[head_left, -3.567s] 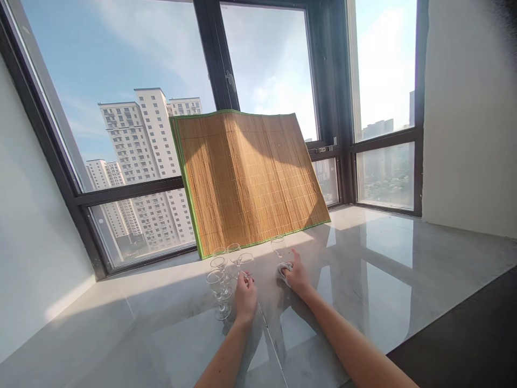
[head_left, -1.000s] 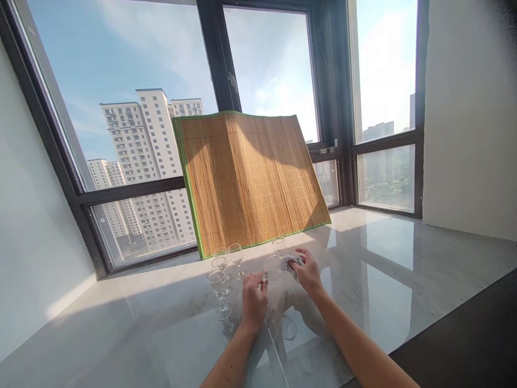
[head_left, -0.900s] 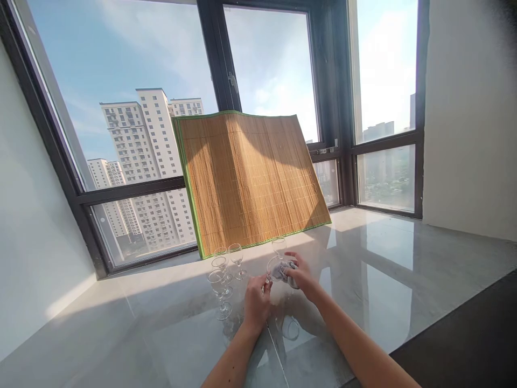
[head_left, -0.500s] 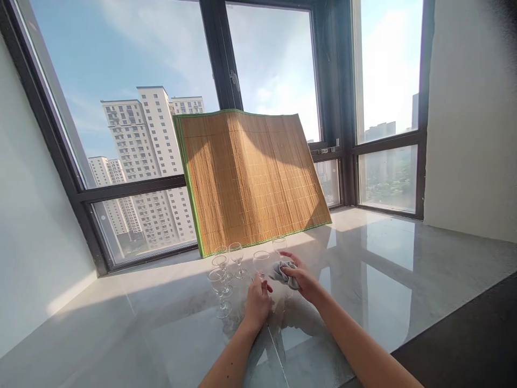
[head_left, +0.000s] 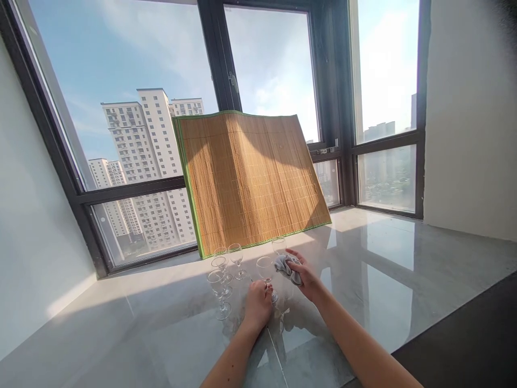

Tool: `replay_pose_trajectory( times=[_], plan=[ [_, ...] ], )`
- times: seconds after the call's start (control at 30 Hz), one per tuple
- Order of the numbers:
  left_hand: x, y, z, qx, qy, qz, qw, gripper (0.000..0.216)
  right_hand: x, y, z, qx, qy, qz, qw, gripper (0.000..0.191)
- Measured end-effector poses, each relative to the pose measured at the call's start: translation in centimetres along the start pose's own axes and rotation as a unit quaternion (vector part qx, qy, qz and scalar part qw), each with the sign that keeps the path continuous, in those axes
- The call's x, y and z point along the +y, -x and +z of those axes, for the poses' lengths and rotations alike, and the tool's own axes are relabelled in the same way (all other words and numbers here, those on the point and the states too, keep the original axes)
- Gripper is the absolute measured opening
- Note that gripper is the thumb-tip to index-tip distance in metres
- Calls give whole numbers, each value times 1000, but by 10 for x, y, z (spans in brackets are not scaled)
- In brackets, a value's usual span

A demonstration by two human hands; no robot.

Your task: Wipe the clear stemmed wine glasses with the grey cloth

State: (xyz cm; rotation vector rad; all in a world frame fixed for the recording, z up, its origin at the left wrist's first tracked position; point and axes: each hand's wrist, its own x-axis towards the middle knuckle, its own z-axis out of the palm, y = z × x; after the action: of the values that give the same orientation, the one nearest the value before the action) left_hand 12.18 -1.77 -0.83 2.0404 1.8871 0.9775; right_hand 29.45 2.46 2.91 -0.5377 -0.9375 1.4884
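Observation:
My left hand is closed around the stem of a clear wine glass, whose bowl stands above my fingers. The glass's foot shows just right of that hand, close to the tiled sill. In my right hand is a bunched grey cloth, a little right of the held glass and apart from it. Behind the cloth stands another wine glass, partly hidden. Several more wine glasses stand upright in a cluster left of my left hand.
A folded bamboo mat with green edging leans against the dark window frame behind the glasses. The glossy tiled sill reflects the light. White walls close in both sides.
My left hand has turned slightly and the held glass has shifted a little right and down, its foot now showing. My right hand with the cloth has moved slightly right.

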Motion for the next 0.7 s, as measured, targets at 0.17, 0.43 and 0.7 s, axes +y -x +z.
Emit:
replay_pose_trajectory(
  times=[0.17, 0.43, 0.7],
  plan=[
    [3, 6, -14, 50, -75, -48, 995, 15, 4, -4, -2, 59, 94, -24, 994, 66],
    [4, 3, -13, 22, -11, 4, 1000, 19, 25, -11, -6, 8, 299, -71, 952, 47],
    [0, 4, -6, 1, 38, 80, 996, 20, -4, 16, 19, -136, 198, -50, 969, 54]
  ],
)
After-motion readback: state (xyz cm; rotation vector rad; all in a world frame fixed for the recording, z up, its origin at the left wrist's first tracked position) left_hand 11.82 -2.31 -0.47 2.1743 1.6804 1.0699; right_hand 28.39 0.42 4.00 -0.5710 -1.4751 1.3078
